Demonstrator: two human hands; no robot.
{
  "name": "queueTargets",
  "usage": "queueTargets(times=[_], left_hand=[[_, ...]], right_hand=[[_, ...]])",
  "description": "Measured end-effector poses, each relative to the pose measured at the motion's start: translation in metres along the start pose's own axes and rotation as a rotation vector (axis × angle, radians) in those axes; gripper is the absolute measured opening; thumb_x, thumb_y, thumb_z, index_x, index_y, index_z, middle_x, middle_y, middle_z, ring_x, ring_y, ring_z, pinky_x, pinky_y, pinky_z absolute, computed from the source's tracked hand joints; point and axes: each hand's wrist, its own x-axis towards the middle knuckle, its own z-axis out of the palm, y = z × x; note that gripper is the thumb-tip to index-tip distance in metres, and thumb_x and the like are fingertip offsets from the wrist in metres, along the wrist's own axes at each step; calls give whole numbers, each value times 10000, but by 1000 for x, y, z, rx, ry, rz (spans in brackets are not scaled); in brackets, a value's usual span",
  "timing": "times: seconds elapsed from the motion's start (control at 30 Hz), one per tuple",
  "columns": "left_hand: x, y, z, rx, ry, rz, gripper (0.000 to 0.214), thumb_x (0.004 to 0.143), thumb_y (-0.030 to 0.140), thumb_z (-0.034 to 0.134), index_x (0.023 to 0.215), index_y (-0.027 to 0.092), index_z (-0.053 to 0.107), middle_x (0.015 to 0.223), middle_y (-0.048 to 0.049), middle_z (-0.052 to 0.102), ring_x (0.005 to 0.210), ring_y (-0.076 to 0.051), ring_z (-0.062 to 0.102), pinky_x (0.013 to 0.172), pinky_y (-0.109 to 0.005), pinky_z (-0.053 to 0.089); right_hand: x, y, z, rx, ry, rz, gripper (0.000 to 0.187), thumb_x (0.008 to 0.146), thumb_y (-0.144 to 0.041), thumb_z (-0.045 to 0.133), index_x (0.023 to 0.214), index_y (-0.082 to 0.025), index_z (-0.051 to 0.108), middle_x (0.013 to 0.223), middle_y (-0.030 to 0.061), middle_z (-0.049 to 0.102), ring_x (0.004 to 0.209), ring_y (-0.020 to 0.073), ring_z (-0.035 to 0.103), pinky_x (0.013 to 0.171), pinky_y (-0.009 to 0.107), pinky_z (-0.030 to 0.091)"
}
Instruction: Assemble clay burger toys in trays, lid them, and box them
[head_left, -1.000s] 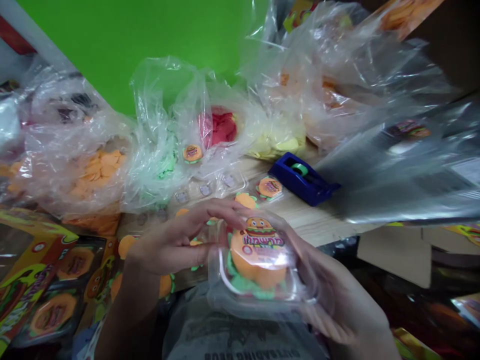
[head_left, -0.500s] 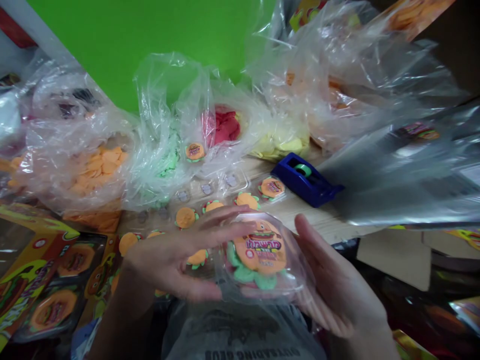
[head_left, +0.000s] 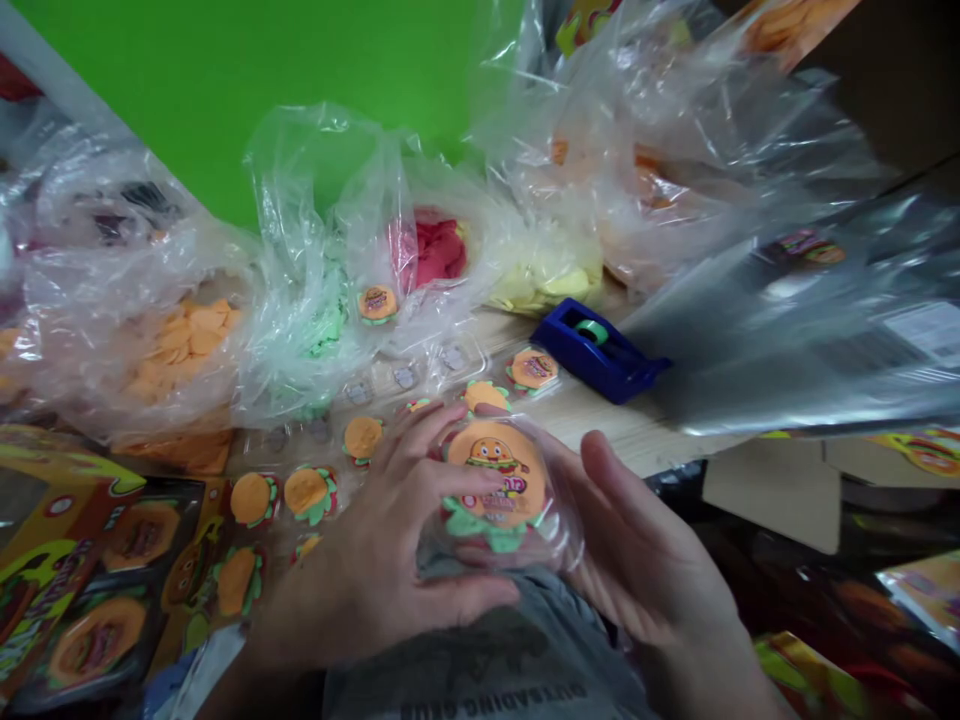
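Observation:
A clear plastic burger candy pack [head_left: 496, 470], orange on top with a printed label and green frill below, is held between my two hands near the middle of the view. From the left, my left hand [head_left: 397, 520] lays its fingers over the lid, with the thumb along the lower edge. My right hand [head_left: 645, 560] cups the pack from below and the right side, its thumb raised off the lid. Behind them on the table are small burger-shaped pieces [head_left: 310, 492] in clear trays; one labelled piece [head_left: 534, 370] sits near the tape dispenser.
A blue tape dispenser [head_left: 596, 350] stands at the right rear. Plastic bags hold orange pieces [head_left: 191, 340], green pieces [head_left: 326, 315], red pieces [head_left: 439, 250] and yellow pieces [head_left: 551, 280]. Grey plastic packaging [head_left: 795, 330] lies at right. A display box [head_left: 56, 560] with packed burgers is at left.
My left hand has moved right and now rests its fingers on the pack's lid. The pack has turned and tilted slightly in my hands. The whole view has shifted a little.

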Motion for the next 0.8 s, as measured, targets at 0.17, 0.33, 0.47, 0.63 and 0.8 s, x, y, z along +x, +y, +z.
queueTargets(times=[0.17, 0.33, 0.47, 0.63, 0.8], left_hand=[[-2, 2, 13, -50, 102, -40, 593, 781, 251, 668, 1259, 384, 342, 1490, -8, 250, 1405, -242, 212, 1133, -464, 275], [-5, -5, 15, -56, 71, -74, 843, 803, 307, 654, 1426, 455, 104, 1540, 28, 198, 1432, -249, 119, 1173, -479, 159], [-7, -11, 23, -266, 172, -119, 649, 871, 405, 544, 1422, 448, 204, 1543, 61, 233, 1425, -222, 171, 1173, -397, 192], [-1, -9, 35, -464, 531, -460, 363, 894, 431, 492, 1235, 323, 553, 1309, 14, 578, 1211, -170, 517, 1032, -282, 409], [-6, -13, 43, -677, 569, -504, 291, 842, 466, 568, 1043, 276, 656, 1043, 16, 698, 1013, -139, 603, 893, -222, 470]], right_hand=[[-6, 1, 2, -28, 13, -65, 382, 821, -476, 594, 1151, -285, 615, 1274, 50, 586, 1099, 240, 604, 858, 390, 539], [-8, 3, -3, -219, 134, -144, 447, 777, -301, 691, 1209, -340, 583, 1305, 27, 576, 1080, 227, 618, 854, 385, 538], [-6, 10, -13, -348, 218, -251, 370, 817, -355, 649, 1185, -369, 610, 1284, 5, 599, 1190, 233, 542, 1023, 460, 402], [-7, 19, -25, -608, 290, -407, 320, 859, -387, 585, 1177, -375, 620, 1307, 2, 569, 1293, 224, 420, 1114, 464, 253], [-6, 20, -28, -840, 368, -547, 190, 837, -399, 612, 995, -358, 710, 1106, 15, 627, 1121, 198, 517, 994, 361, 384]])
